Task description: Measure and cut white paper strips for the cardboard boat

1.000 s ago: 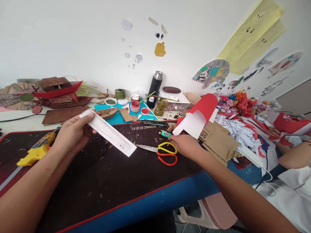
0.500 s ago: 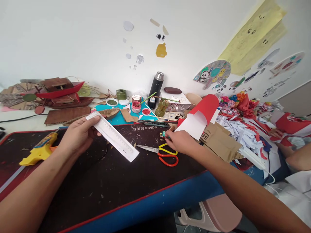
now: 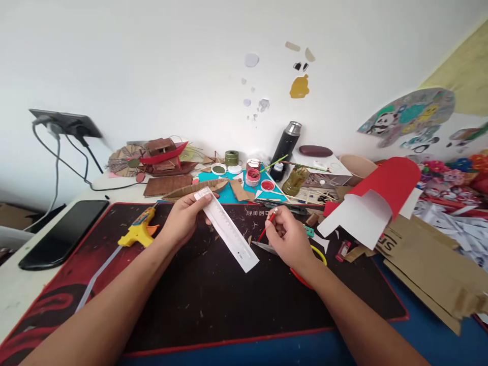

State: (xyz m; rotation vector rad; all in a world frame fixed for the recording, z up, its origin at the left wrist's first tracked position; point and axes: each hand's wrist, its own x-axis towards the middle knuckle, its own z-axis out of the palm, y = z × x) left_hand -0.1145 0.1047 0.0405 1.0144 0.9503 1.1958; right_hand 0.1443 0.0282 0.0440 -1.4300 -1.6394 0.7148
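Observation:
My left hand (image 3: 185,216) is closed on a clear ruler (image 3: 224,223) laid along a white paper strip (image 3: 249,263), thumb on top. Both slant down to the right above the dark mat. My right hand (image 3: 287,236) pinches a slim red pencil (image 3: 261,235); part of it is hidden behind the fingers. Scissors with red and yellow handles (image 3: 320,254) lie under the right hand and forearm, partly covered. Just behind that hand is a black utility knife (image 3: 284,206). A yellow glue gun (image 3: 139,229) rests left of my left forearm.
A rolled red paper sheet (image 3: 389,185) and flattened cardboard (image 3: 430,264) occupy the right side. Paint pots (image 3: 252,177), a leaning black thermos (image 3: 285,145) and a brown model boat (image 3: 163,155) stand along the wall. A black phone (image 3: 64,234) lies at the left.
The view has swung left. My right hand has come away from beside the red paper, nearer the ruler, and the red pencil now shows in it. My left hand keeps the ruler and strip.

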